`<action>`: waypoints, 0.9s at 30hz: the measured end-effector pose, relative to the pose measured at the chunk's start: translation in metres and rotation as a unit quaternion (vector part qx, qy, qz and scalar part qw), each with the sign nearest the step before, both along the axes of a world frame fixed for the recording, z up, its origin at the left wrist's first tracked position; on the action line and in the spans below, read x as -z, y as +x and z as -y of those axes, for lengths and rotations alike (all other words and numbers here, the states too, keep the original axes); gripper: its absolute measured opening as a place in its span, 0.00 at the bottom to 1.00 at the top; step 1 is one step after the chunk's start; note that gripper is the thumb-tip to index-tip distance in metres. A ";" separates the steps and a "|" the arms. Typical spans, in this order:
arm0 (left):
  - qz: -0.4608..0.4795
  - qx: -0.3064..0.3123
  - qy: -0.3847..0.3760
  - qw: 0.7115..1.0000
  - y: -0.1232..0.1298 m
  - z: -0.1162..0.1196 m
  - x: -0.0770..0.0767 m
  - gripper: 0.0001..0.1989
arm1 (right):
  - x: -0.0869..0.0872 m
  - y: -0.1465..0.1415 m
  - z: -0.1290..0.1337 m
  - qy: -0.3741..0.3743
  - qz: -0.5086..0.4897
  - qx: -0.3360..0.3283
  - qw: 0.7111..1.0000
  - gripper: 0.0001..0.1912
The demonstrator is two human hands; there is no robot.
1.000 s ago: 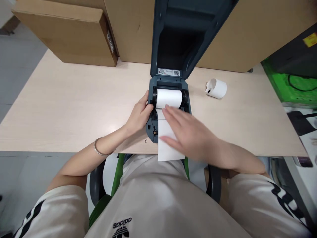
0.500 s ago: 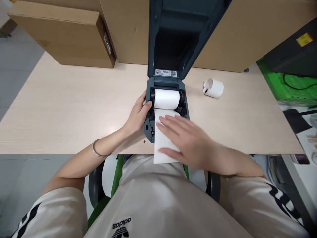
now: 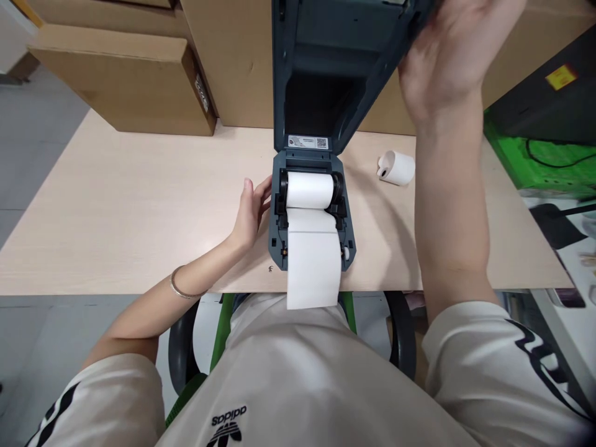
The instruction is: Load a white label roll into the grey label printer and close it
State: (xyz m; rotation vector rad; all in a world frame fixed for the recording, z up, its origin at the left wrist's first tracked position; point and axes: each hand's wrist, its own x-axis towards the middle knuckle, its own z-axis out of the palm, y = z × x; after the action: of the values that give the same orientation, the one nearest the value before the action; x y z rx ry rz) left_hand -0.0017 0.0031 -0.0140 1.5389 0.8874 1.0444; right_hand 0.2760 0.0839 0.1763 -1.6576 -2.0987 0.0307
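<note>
A dark blue-grey label printer point(image 3: 274, 217) stands at the table's front edge with its lid point(image 3: 335, 49) raised. Inside sits a white label roll point(image 3: 310, 190). From it a strip of blank labels point(image 3: 314, 267) runs forward and hangs past the table edge. Beside the printer's left wall is my left hand point(image 3: 249, 214), its thumb raised and its fingers against or just behind the casing. High at the right, my right hand point(image 3: 449, 59) grips the lid's edge. Its fingertips are hidden by the lid and the frame's top.
A small white roll point(image 3: 399, 167) lies on the table point(image 3: 162, 211) right of the printer. Cardboard boxes point(image 3: 125, 87) stand along the back. At the far right are a black case point(image 3: 540, 93) and a green box point(image 3: 521, 161). Chair armrests point(image 3: 183, 341) flank my body.
My right hand has left the label strip and gone up to the lid's right edge. My left thumb has come off the printer's rim. The strip now lies uncovered.
</note>
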 end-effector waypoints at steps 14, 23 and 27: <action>0.133 0.018 -0.137 0.981 0.002 0.011 -0.025 0.39 | 0.077 0.006 0.109 -0.072 -0.134 -0.305 0.940 0.51; 0.113 0.065 -0.065 0.989 -0.009 0.002 0.016 0.57 | 0.122 0.009 0.124 -0.029 -0.080 -0.319 0.944 0.63; 0.093 0.078 -0.005 0.993 -0.008 -0.001 0.026 0.59 | 0.130 0.008 0.129 -0.023 -0.067 -0.320 0.945 0.63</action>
State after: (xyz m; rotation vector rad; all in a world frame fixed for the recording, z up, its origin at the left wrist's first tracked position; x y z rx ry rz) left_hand -0.0102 0.0045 -0.0404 1.4507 0.6318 1.0485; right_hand 0.2838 -0.0450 0.0464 -0.8962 -2.4435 0.3868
